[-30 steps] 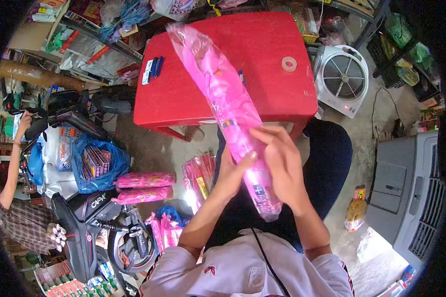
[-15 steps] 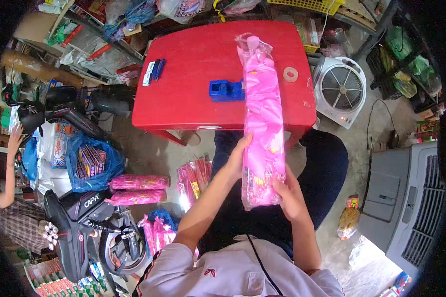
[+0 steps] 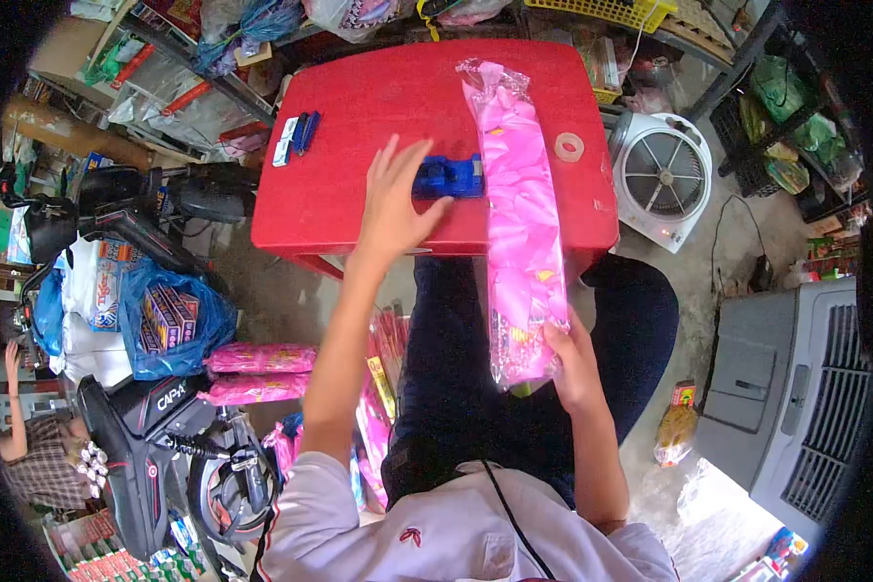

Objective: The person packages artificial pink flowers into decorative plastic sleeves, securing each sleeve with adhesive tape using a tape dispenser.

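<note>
My right hand (image 3: pixel 574 364) grips the lower end of a long pink package (image 3: pixel 519 204) in clear plastic wrap. Its far end reaches over the red table (image 3: pixel 369 107). Over the table's near part, my left hand (image 3: pixel 398 199) is open, with fingers spread, beside a blue tape dispenser (image 3: pixel 451 177) and partly covering it. A roll of clear tape (image 3: pixel 568 146) lies to the right of the package. At the table's left side are a dark blue stapler (image 3: pixel 307 133) and a small white box (image 3: pixel 285 142).
Pink packages (image 3: pixel 262 359) lie on the floor at left, near a blue plastic bag (image 3: pixel 204 330) with boxes and a motorbike (image 3: pixel 145 417). A white fan (image 3: pixel 663 175) stands right of the table, a grey air cooler (image 3: pixel 776 388) nearer me. Another person (image 3: pixel 44 456) is at far left.
My left hand has let go of the package and moved up and left to the tape dispenser. My right hand still holds the package, which has shifted slightly.
</note>
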Demonstrator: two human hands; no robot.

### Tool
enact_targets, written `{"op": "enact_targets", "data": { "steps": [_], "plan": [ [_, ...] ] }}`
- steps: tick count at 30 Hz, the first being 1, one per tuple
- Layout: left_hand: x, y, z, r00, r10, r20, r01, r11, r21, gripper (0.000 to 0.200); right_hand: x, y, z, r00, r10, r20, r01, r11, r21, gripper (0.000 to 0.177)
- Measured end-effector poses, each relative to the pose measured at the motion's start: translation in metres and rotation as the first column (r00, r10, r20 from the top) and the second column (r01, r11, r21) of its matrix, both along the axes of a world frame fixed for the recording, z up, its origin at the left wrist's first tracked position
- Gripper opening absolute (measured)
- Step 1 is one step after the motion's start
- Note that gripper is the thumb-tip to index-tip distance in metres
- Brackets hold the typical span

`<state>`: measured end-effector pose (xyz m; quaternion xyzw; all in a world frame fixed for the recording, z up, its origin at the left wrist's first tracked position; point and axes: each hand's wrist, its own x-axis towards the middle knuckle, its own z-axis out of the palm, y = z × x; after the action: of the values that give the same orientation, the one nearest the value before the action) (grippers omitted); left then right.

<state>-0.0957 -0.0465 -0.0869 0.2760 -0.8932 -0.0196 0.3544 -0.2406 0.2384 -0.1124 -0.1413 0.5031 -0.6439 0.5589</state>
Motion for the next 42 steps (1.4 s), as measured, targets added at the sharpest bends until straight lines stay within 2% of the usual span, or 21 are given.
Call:
{"op": "enact_targets", "data": {
  "steps": [3,6,8,9,10,11,13,14,16,17,18,21,22,25,31,37,40,42],
  "plan": [
    [0.007,-0.023,-0.015,0.992,-0.126,-0.020,0.127,0.966,0.226,0.062,-0.004,-0.014,-0.001,0.998,-0.022,-0.062,0.022,1.000,0.001,0.056],
    [0.017,-0.038,-0.020,1.000,-0.016,0.020,0.012,0.976,0.218,0.059,-0.004,-0.037,0.009,0.997,0.002,-0.079,-0.002,1.000,-0.003,0.053],
    [0.027,-0.047,-0.024,0.998,0.061,-0.002,-0.059,0.975,0.213,0.054,-0.004,-0.061,0.007,0.981,0.007,-0.193,-0.010,1.000,-0.014,0.053],
    [0.028,-0.043,-0.023,0.992,0.120,-0.039,-0.114,0.983,0.141,0.052,-0.003,-0.069,0.007,0.968,0.011,-0.249,-0.016,1.000,-0.019,0.053],
    [0.028,-0.031,-0.020,0.981,0.175,-0.081,-0.170,0.983,0.069,0.049,-0.001,-0.073,0.014,0.977,0.005,-0.211,0.003,0.999,0.039,0.055],
    [0.027,-0.020,-0.016,0.966,0.225,-0.125,-0.227,0.974,-0.003,0.046,-0.002,-0.074,0.008,0.975,-0.038,-0.218,0.044,0.999,0.019,0.056],
    [0.027,0.019,-0.005,0.969,0.107,-0.224,-0.074,0.986,0.151,0.035,-0.006,-0.071,-0.012,0.965,-0.130,-0.226,0.131,0.991,-0.011,0.059],
    [0.029,0.042,0.000,0.963,0.028,-0.267,0.041,0.967,0.250,0.028,-0.010,-0.061,0.015,0.984,-0.046,-0.171,0.059,0.996,0.072,0.065],
    [0.032,0.089,0.016,0.957,-0.060,-0.282,0.173,0.903,0.392,0.028,-0.012,-0.047,0.005,0.903,-0.077,-0.424,0.062,0.997,-0.049,0.070],
    [0.035,0.104,0.011,0.957,-0.117,-0.267,0.215,0.901,0.377,0.031,-0.011,-0.040,0.001,0.837,-0.099,-0.538,0.048,0.993,-0.107,0.073],
    [0.035,0.118,0.010,0.958,-0.115,-0.264,0.217,0.891,0.399,0.031,-0.004,-0.037,0.007,0.821,-0.151,-0.551,0.060,0.982,-0.179,0.078],
    [0.027,0.140,0.002,0.965,-0.064,-0.254,0.173,0.883,0.436,0.030,0.006,-0.030,0.016,0.564,-0.118,-0.817,-0.007,0.989,-0.147,0.076],
    [0.027,0.144,-0.001,0.968,-0.039,-0.249,0.149,0.885,0.442,0.029,0.010,-0.032,0.021,0.495,-0.113,-0.861,0.025,0.993,-0.116,0.070],
    [0.023,0.143,-0.006,0.962,-0.041,-0.270,0.143,0.917,0.373,0.025,0.010,-0.033,0.007,0.388,-0.145,-0.910,0.047,0.989,-0.138,0.057],
    [0.026,0.136,-0.009,0.952,-0.122,-0.281,0.192,0.953,0.235,0.020,0.004,-0.031,0.004,0.336,-0.197,-0.921,0.096,0.980,-0.175,0.030],
    [0.031,0.138,-0.014,0.951,-0.117,-0.286,0.201,0.938,0.283,0.020,0.003,-0.029,-0.004,0.318,-0.238,-0.918,0.099,0.971,-0.217,0.022],
    [0.033,0.138,-0.014,0.963,-0.125,-0.240,0.182,0.955,0.234,0.025,0.003,-0.030,-0.004,0.245,-0.242,-0.939,0.079,0.970,-0.230,0.022],
    [0.028,0.145,-0.013,0.960,-0.050,-0.275,0.136,0.943,0.305,0.030,0.007,-0.031,0.000,0.286,-0.168,-0.943,0.118,0.983,-0.139,0.023]
  ]
}}
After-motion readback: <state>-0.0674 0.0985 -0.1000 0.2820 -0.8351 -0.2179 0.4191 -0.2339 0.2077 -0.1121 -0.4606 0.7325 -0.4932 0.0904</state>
